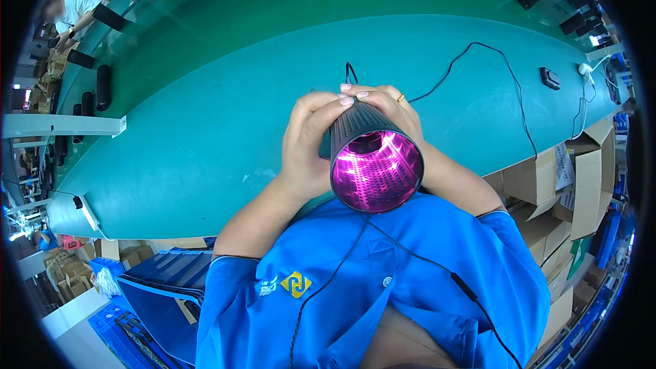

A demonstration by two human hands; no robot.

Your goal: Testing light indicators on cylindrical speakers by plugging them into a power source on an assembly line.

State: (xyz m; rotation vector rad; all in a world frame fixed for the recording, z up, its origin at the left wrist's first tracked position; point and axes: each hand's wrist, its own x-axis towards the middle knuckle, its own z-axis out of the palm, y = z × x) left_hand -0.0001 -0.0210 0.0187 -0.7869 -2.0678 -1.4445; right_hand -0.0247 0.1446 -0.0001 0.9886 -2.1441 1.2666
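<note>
Both my hands grip a black perforated cylinder, tilted so its round open end faces me. Pink-purple light glows on the dotted inner wall. My left hand wraps the left side, its thumb along the far end. On the other side my right hand, with a ring on one finger, curls round the far right part; some of its fingers are hidden behind the cylinder. A thin black cable rises at the cylinder's far end, by my fingertips.
A long black cord curves across the green worktable. A small black device and a white plug are at right. Several black cylinders line the far belt. Cardboard boxes and a blue bin flank me; a co-worker is far left.
</note>
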